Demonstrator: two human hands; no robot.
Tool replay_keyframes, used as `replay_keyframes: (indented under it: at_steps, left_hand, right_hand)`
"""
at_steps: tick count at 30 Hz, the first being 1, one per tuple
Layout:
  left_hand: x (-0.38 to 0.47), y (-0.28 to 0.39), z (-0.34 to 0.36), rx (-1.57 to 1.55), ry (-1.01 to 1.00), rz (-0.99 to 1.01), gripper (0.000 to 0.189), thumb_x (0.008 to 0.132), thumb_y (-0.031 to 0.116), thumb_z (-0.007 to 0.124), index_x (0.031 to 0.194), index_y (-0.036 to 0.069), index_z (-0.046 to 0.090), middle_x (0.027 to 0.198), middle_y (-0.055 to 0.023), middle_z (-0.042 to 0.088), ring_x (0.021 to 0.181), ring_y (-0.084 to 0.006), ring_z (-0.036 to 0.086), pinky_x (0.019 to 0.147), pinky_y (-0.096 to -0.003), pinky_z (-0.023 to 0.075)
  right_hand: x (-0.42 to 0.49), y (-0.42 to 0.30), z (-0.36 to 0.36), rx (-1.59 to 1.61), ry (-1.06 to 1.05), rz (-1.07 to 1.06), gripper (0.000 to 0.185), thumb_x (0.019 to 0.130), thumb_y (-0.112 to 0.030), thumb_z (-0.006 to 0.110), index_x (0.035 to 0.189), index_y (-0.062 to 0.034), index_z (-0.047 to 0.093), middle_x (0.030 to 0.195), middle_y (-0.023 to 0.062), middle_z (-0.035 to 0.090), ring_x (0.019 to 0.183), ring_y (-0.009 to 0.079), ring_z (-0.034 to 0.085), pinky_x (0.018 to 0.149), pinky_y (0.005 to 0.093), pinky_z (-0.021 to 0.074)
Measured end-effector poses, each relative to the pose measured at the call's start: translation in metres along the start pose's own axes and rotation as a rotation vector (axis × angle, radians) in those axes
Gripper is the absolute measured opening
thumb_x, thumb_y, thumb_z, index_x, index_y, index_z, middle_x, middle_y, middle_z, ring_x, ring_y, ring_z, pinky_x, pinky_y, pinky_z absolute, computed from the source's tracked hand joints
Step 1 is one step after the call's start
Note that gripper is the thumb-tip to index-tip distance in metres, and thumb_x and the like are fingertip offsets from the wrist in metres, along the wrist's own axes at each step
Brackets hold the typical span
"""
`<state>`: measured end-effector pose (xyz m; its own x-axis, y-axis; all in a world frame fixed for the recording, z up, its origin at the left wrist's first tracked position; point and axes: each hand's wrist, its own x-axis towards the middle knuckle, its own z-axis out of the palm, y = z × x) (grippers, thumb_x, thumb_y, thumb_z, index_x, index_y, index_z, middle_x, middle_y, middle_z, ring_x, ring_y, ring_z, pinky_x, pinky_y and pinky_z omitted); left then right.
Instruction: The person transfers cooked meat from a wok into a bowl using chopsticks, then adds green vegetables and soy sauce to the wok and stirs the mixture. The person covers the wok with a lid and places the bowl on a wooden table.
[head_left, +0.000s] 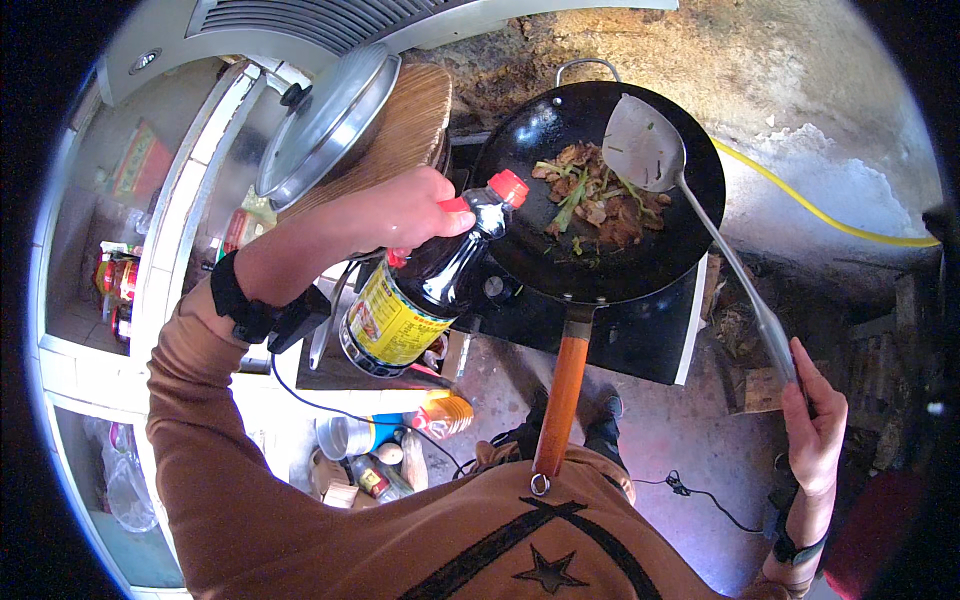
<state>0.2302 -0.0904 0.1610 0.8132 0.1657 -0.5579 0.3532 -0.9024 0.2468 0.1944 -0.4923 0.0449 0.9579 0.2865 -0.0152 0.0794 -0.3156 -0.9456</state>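
My left hand (420, 206) grips the red handle of a large plastic bottle of dark liquid (431, 277) with a yellow label. The bottle leans, its red cap end by the left rim of a black wok (517, 247). In my right hand (814, 420) is the handle end of a long metal wok spatula (645, 146). Its blade is over the far right part of the wok, above browned meat pieces with green vegetable strips (585, 191). The wok's wooden handle (564, 405) points back at my body.
A metal lid (330, 127) leans on a round woven cover (405, 112) at the left. Under the wok is a black stove (637, 337). A yellow hose (817, 206) runs along the stained wall. Bottles and containers (375, 476) stand on the floor, where a thin cable (360, 412) hangs.
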Motion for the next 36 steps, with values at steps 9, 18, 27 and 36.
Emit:
replay_keyframes:
  at_steps: [9, 18, 27, 36]
  left_hand:
    - [0.009, 0.000, -0.001, -0.006, -0.012, -0.013, 0.027, 0.084, 0.024, 0.055, 0.069, 0.001, 0.054, 0.055, 0.0002, 0.048, 0.048, -0.0092, 0.043, 0.042, -0.0272, 0.0331]
    - [0.015, -0.006, -0.003, 0.006, -0.037, -0.043, 0.025, 0.083, 0.023, 0.055, 0.072, 0.000, 0.056, 0.057, -0.0001, 0.050, 0.049, -0.0087, 0.046, 0.044, -0.0264, 0.0356]
    - [0.020, -0.010, -0.007, 0.112, -0.097, 0.005, 0.031, 0.083, 0.027, 0.051, 0.068, 0.000, 0.057, 0.054, -0.0008, 0.051, 0.047, -0.0097, 0.047, 0.043, -0.0271, 0.0380]
    - [0.023, -0.010, -0.007, 0.114, -0.091, -0.022, 0.032, 0.083, 0.028, 0.052, 0.068, 0.000, 0.057, 0.052, -0.0016, 0.051, 0.044, -0.0111, 0.047, 0.041, -0.0281, 0.0389]
  right_hand:
    - [0.003, 0.002, -0.002, -0.023, -0.003, -0.002, 0.037, 0.082, 0.000, 0.049, 0.119, 0.0079, 0.045, 0.082, 0.0004, 0.058, 0.066, 0.0037, 0.044, 0.058, 0.0151, 0.0352]
    - [-0.001, 0.002, -0.002, -0.011, 0.002, -0.006, 0.038, 0.082, 0.000, 0.049, 0.119, 0.0079, 0.045, 0.084, 0.0014, 0.058, 0.068, 0.0040, 0.044, 0.060, 0.0154, 0.0355]
    - [-0.003, 0.002, -0.002, 0.017, -0.012, 0.048, 0.038, 0.081, 0.002, 0.049, 0.119, 0.0067, 0.046, 0.080, -0.0015, 0.056, 0.063, 0.0032, 0.040, 0.054, 0.0156, 0.0318]
    - [-0.006, 0.004, 0.001, 0.033, 0.009, -0.007, 0.037, 0.081, 0.003, 0.049, 0.118, 0.0068, 0.046, 0.082, -0.0008, 0.057, 0.063, 0.0027, 0.040, 0.054, 0.0151, 0.0320]
